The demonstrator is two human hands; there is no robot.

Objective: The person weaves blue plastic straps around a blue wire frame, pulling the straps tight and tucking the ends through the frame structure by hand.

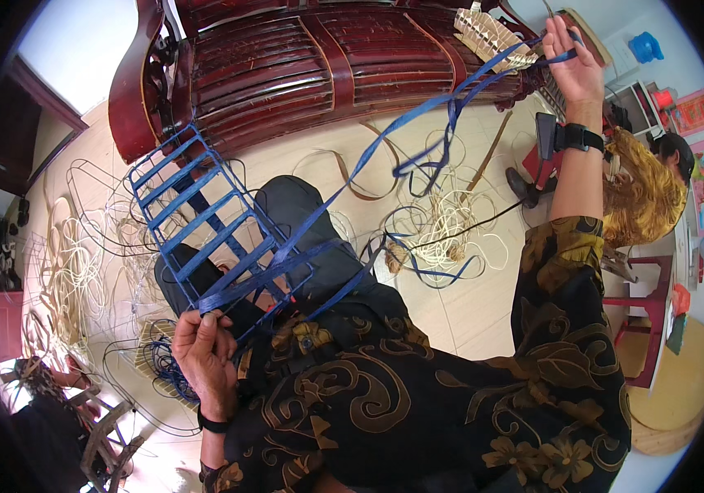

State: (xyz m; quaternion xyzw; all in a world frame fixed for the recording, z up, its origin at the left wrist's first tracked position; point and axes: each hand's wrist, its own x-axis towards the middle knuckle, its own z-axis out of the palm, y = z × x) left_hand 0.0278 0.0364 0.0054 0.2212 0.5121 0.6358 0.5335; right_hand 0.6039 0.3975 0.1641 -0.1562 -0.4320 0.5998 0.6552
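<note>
A blue rectangular frame (196,222) with several blue-wrapped crossbars rests tilted across my knees. At its near corner, my left hand (202,353) is closed, thumb and fingers pinching a flat blue strap (241,289) against the bar. From the frame the long strap runs up to the far right. There my right hand (574,70) is raised at arm's length, palm showing, with the strap looped round its fingers and held. A twisted slack length of blue strap (450,140) hangs below that stretch.
A dark red wooden bench (270,70) stands ahead, a woven piece (491,39) on its right end. Loose pale cords (442,218) lie on the tiles, more cord (80,271) at left. At right sits another person (643,185) near a red stool (652,320).
</note>
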